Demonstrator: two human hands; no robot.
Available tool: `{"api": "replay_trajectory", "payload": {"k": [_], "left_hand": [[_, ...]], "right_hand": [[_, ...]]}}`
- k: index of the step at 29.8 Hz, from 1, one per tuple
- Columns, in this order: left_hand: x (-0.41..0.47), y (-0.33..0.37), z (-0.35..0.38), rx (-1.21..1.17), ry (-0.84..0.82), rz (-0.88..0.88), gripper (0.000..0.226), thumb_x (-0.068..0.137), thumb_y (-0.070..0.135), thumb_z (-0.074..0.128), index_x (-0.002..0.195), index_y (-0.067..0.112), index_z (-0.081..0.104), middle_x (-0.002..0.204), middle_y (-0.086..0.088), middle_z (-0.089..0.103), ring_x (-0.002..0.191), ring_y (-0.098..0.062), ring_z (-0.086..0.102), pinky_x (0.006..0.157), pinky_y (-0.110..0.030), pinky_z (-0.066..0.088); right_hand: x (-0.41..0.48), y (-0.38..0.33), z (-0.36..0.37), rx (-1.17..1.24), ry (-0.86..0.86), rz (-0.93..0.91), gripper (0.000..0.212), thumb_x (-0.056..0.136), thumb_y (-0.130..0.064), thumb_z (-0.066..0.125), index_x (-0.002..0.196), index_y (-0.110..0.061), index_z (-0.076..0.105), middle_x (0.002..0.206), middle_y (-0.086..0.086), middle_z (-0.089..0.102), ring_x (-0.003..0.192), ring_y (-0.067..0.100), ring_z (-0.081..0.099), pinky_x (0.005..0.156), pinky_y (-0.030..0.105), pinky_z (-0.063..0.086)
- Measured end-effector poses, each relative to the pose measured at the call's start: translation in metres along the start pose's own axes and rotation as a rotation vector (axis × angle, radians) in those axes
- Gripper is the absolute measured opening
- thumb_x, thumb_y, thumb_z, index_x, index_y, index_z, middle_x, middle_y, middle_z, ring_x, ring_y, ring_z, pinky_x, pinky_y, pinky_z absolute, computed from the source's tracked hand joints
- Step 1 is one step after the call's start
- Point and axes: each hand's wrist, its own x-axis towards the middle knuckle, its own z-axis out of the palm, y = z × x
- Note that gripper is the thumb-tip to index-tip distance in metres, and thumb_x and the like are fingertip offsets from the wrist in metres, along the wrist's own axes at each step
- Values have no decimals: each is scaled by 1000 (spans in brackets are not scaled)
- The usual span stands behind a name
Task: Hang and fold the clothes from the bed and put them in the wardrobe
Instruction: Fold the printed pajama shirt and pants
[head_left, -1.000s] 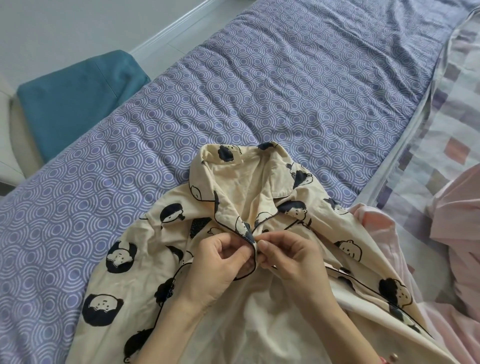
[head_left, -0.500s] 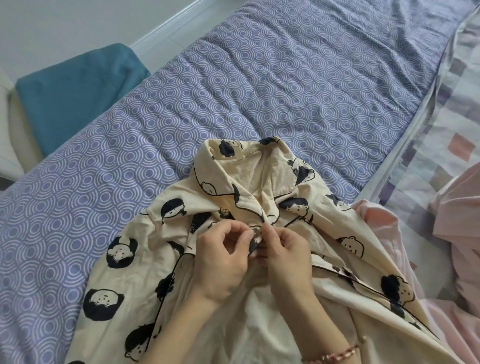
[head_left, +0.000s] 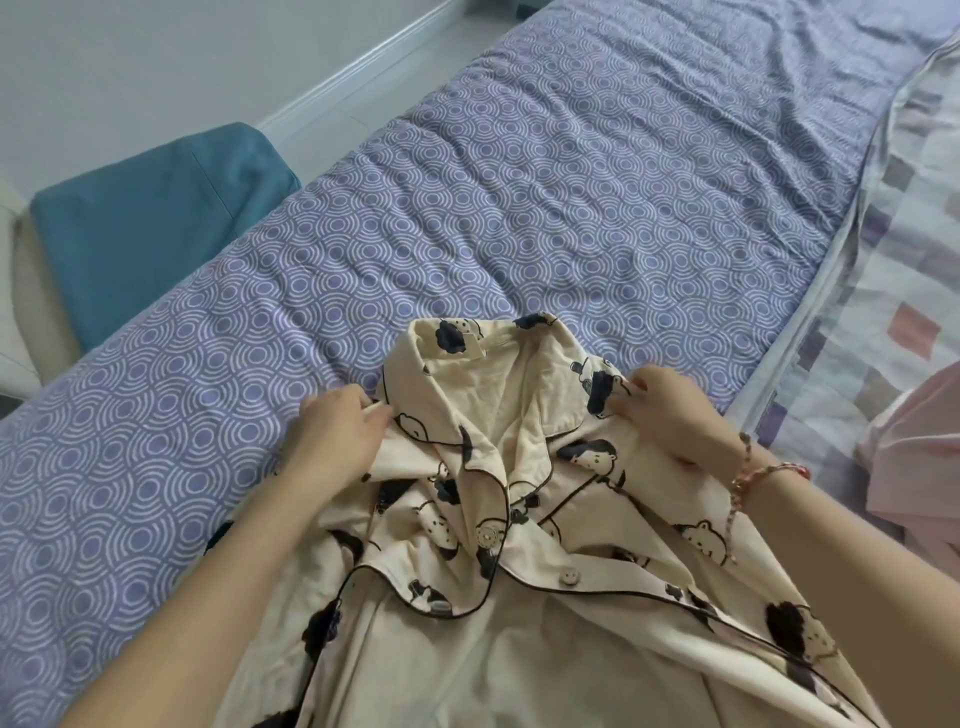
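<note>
A cream pyjama shirt (head_left: 519, 649) with black bear faces and dark piping lies on the bed (head_left: 571, 208), collar pointing away from me. Its top button is fastened and a second button below shows undone. My left hand (head_left: 337, 431) grips the left shoulder beside the collar. My right hand (head_left: 670, 415), with a beaded bracelet on the wrist, pinches the right shoulder at the collar's other side. The shirt's lower part runs out of view at the bottom.
The bed carries a purple sheet with white ring pattern. A pale checked quilt (head_left: 914, 291) lies along the right edge, with pink clothing (head_left: 919, 457) on it. A teal cushion (head_left: 156, 218) sits on a chair left of the bed, beyond it the grey floor.
Both hands left the button at the shirt's front and moved apart to the shoulders on either side of the collar. The top button now sits fastened.
</note>
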Motion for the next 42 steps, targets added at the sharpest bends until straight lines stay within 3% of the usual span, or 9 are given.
{"api": "replay_trajectory", "payload": {"k": [3, 6, 12, 14, 19, 24, 30, 35, 42], "left_hand": [[-2, -8, -25, -343, 250, 37, 21, 96, 23, 48, 83, 6, 47, 79, -11, 51, 77, -24, 44, 61, -32, 23], [21, -23, -78, -257, 553, 151, 21, 96, 20, 49, 90, 0, 51, 81, -25, 54, 78, -37, 50, 66, -37, 27], [101, 8, -114, -141, 641, 214, 29, 96, 20, 49, 112, -4, 52, 112, -31, 54, 105, -42, 49, 87, -45, 35], [88, 26, -90, -95, 608, 328, 29, 94, 20, 52, 111, -2, 56, 114, -28, 53, 108, -40, 48, 91, -45, 35], [14, 25, 9, 4, 271, 664, 38, 82, 48, 44, 77, 15, 63, 77, -3, 61, 74, -27, 60, 66, -33, 50], [11, 16, 40, 105, 316, 587, 25, 74, 37, 54, 80, 14, 63, 80, -5, 58, 76, -28, 60, 63, -36, 54], [4, 30, 44, 47, 357, 626, 26, 82, 31, 44, 74, 13, 61, 70, -5, 58, 65, -27, 60, 51, -30, 48], [-4, 54, 46, -366, 140, 296, 12, 89, 17, 54, 93, 9, 63, 95, -9, 65, 91, -27, 57, 75, -32, 41], [-6, 65, 40, -837, -117, 17, 20, 84, 23, 67, 69, 13, 58, 66, 1, 58, 67, -15, 52, 65, -24, 39]], "right_hand": [[-1, 1, -26, 102, 197, -71, 16, 94, -14, 49, 82, -4, 51, 77, 7, 53, 72, 25, 49, 61, 32, 38], [2, 10, -74, -30, 504, -58, 13, 90, -15, 53, 87, -3, 60, 78, 16, 54, 77, 33, 55, 65, 34, 37], [51, -19, -117, -263, 584, -47, 36, 93, -25, 54, 118, 1, 53, 117, 26, 48, 103, 36, 46, 92, 46, 37], [41, -42, -96, -211, 587, -127, 39, 90, -21, 58, 124, -2, 53, 124, 24, 46, 117, 34, 41, 98, 36, 26], [-6, -72, 2, 144, 187, -359, 14, 87, -2, 54, 87, -8, 67, 74, -3, 57, 68, 10, 46, 62, 20, 32], [7, -69, 39, 35, 75, -301, 9, 88, -19, 60, 93, -13, 63, 101, 8, 55, 93, 26, 56, 83, 31, 44], [1, -64, 40, -168, 59, -313, 14, 89, -23, 58, 93, -13, 48, 106, 8, 51, 99, 26, 52, 79, 33, 42], [7, -57, 35, -48, 31, -328, 9, 88, -9, 55, 95, -5, 59, 94, 4, 49, 91, 23, 49, 69, 25, 27], [-8, -71, 34, 333, 84, -256, 17, 80, -17, 69, 65, -16, 62, 65, -4, 62, 62, 8, 55, 61, 21, 41]]}}
